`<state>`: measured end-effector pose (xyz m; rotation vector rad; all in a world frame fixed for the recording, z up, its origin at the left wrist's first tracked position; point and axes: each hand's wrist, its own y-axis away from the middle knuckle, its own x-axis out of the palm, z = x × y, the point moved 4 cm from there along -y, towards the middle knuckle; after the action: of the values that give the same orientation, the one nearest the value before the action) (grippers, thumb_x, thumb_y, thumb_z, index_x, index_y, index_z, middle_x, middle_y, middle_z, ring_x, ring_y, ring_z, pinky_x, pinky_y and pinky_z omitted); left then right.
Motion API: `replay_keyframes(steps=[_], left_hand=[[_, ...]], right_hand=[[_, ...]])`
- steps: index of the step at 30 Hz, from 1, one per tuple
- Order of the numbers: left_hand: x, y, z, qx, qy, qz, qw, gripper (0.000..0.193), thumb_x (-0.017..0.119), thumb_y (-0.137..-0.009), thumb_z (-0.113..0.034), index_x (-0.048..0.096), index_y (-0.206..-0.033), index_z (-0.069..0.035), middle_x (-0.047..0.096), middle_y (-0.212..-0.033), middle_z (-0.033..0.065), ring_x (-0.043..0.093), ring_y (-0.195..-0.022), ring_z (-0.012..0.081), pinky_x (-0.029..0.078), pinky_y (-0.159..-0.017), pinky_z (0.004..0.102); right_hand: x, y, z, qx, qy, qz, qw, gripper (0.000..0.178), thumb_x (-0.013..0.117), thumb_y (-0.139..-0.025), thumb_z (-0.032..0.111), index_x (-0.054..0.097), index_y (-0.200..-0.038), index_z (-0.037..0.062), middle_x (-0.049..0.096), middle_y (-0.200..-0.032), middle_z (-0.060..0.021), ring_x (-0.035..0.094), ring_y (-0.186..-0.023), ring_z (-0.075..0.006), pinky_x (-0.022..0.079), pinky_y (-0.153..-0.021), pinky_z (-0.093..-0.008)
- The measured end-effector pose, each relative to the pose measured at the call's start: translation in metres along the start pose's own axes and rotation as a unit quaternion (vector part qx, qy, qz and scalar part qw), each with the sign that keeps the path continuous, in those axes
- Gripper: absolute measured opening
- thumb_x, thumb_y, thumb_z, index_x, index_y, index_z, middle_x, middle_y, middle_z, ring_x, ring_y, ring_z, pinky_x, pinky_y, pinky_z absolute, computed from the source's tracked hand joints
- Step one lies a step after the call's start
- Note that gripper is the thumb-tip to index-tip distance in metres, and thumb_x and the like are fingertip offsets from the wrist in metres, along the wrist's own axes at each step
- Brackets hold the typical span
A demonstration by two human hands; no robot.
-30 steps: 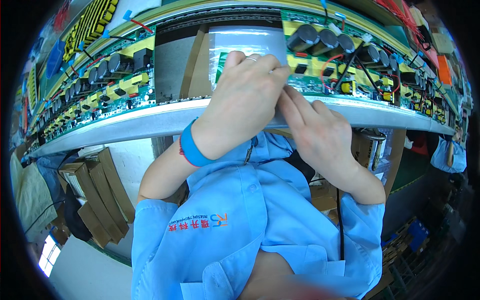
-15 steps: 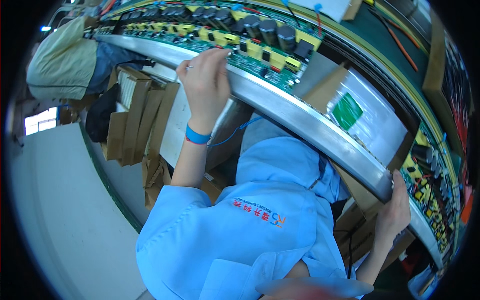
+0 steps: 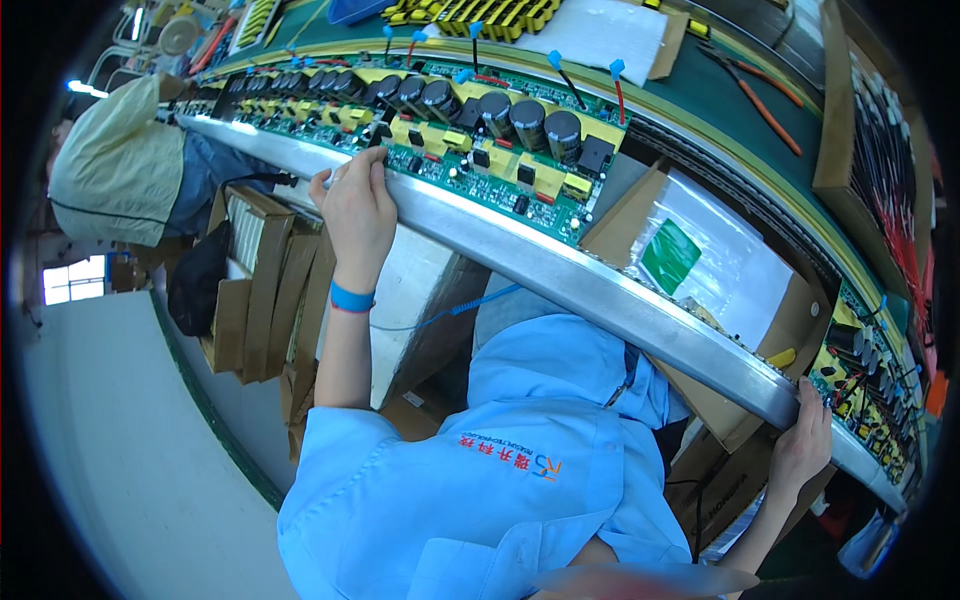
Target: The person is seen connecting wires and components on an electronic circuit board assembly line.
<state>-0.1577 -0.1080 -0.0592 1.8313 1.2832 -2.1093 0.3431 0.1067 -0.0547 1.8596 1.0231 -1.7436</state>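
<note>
A row of green circuit boards (image 3: 500, 190), thick with black capacitors and yellow parts, lies along the line behind a silver metal rail (image 3: 520, 240). My left hand (image 3: 358, 215), with a blue wrist strap (image 3: 352, 298) on its wrist, reaches over the rail. Its bent fingers close on the near edge of a board; the exact grip is partly hidden. Far to the right, my right hand (image 3: 802, 445) curls its fingers over the rail, against the end of another circuit board (image 3: 850, 375). Its fingertips are partly hidden there.
Between the boards lies a cardboard box (image 3: 625, 215) with clear plastic bags (image 3: 735, 250) and a green piece (image 3: 670, 256). Orange-handled pliers (image 3: 765, 105) rest beyond. Bundled wires (image 3: 890, 150) fill a box at right. Another person (image 3: 120, 165) sits at far left. A blue coiled cord (image 3: 480, 302) runs from my strap.
My left hand has slid left along the board edge. My right hand has shifted slightly right along the rail. The view has tilted, showing more of the bench beyond the boards.
</note>
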Motion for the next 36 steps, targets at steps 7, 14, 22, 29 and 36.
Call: replay_keyframes(steps=[7, 14, 22, 29, 36], left_hand=[[-0.012, 0.011, -0.075, 0.082, 0.111, 0.068, 0.988, 0.016, 0.054, -0.094, -0.006, 0.065, -0.105, -0.010, 0.070, -0.099, 0.0055, 0.064, -0.093, 0.0209, 0.032, -0.097, 0.0387], [-0.028, 0.021, -0.140, 0.176, 0.162, 0.115, 0.964, 0.019, 0.060, -0.085, 0.002, 0.063, -0.101, -0.006, 0.070, -0.101, 0.0071, 0.064, -0.097, 0.0211, 0.035, -0.095, 0.0403], [-0.043, -0.002, -0.158, 0.267, 0.151, 0.186, 0.933, 0.015, 0.063, -0.081, -0.001, 0.064, -0.094, -0.006, 0.066, -0.085, 0.0079, 0.063, -0.087, 0.0225, 0.039, -0.090, 0.0422], [0.001, -0.138, -0.129, 0.281, 0.047, -0.082, 0.955, 0.019, 0.071, -0.080, -0.007, 0.070, -0.099, -0.008, 0.069, -0.091, 0.0073, 0.064, -0.086, 0.0258, 0.042, -0.084, 0.0345], [0.067, -0.169, -0.122, 0.245, 0.047, 0.021, 0.968, 0.028, 0.070, -0.073, -0.012, 0.067, -0.100, -0.006, 0.059, -0.097, 0.0129, 0.057, -0.095, 0.0316, 0.040, -0.086, 0.0419]], right_hand=[[-0.005, 0.026, -0.044, 0.054, 0.023, -0.021, 0.998, 0.046, 0.049, -0.076, -0.011, 0.062, -0.117, 0.0044, 0.066, -0.103, -0.0115, 0.059, -0.085, -0.0329, 0.050, -0.077, -0.0405], [-0.001, 0.008, -0.053, 0.136, -0.068, -0.050, 0.987, 0.040, 0.048, -0.070, -0.014, 0.066, -0.101, 0.0041, 0.067, -0.095, -0.0121, 0.061, -0.085, -0.0334, 0.050, -0.076, -0.0414], [-0.033, -0.120, -0.078, 0.032, -0.102, -0.217, 0.970, 0.026, 0.054, -0.088, -0.004, 0.067, -0.107, 0.0078, 0.068, -0.098, -0.0127, 0.066, -0.092, -0.0295, 0.051, -0.081, -0.0341], [0.046, -0.276, -0.178, 0.170, -0.028, -0.013, 0.985, 0.029, 0.057, -0.093, 0.026, 0.061, -0.118, 0.0110, 0.068, -0.104, -0.0153, 0.064, -0.099, -0.0356, 0.050, -0.084, -0.0413], [0.084, -0.290, -0.222, 0.187, -0.026, -0.038, 0.981, 0.029, 0.053, -0.095, 0.035, 0.061, -0.108, 0.0102, 0.066, -0.100, -0.0182, 0.063, -0.099, -0.0371, 0.049, -0.082, -0.0422]])
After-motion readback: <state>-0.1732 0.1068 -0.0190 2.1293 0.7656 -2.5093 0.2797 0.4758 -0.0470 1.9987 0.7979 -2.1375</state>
